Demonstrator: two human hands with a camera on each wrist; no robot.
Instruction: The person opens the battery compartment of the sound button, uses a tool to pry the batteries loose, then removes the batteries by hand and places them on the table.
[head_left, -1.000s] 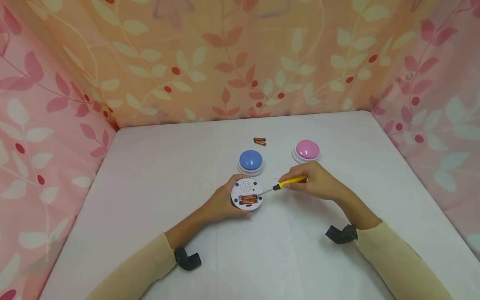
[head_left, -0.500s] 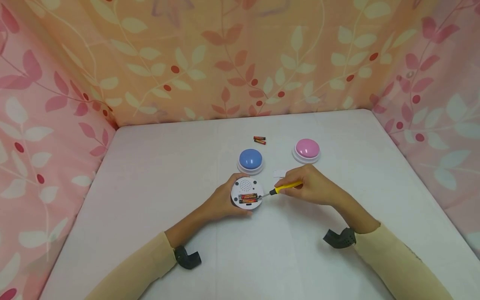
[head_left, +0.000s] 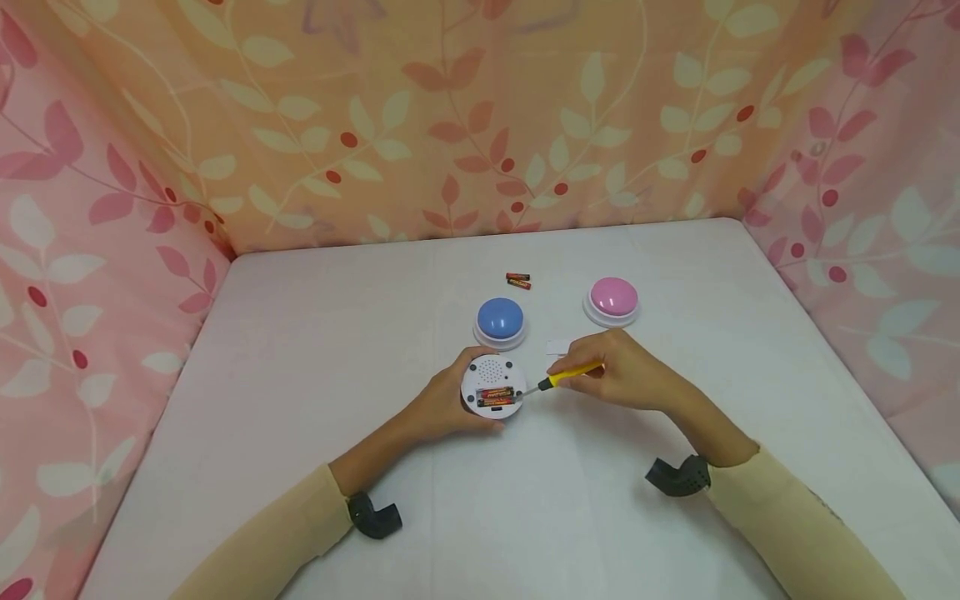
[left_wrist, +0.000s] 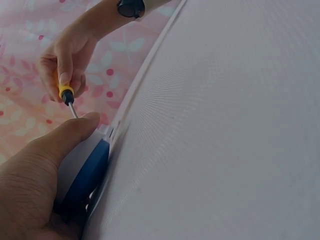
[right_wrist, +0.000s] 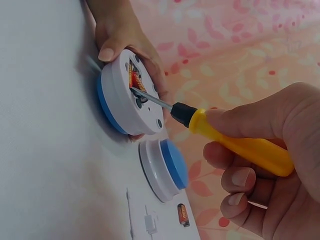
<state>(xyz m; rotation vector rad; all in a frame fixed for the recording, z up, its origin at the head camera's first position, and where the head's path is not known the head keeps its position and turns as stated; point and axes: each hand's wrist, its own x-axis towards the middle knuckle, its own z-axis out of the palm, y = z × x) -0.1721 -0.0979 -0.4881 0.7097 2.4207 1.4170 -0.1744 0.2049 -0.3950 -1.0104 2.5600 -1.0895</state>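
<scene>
Close behind upturned button [head_left: 492, 377]: blue button [head_left: 500, 320]; farther, loose batteries [head_left: 519, 284], pink button [head_left: 613, 298].

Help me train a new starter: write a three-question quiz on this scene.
1. What does the right grip hold?
2. True or false: in the head view, the held button in the left grip shows its underside.
3. How many loose batteries lie beyond the standing blue button? A) one B) two C) four

Key:
1. A yellow-handled screwdriver.
2. True; fitted batteries show there.
3. B.
</scene>
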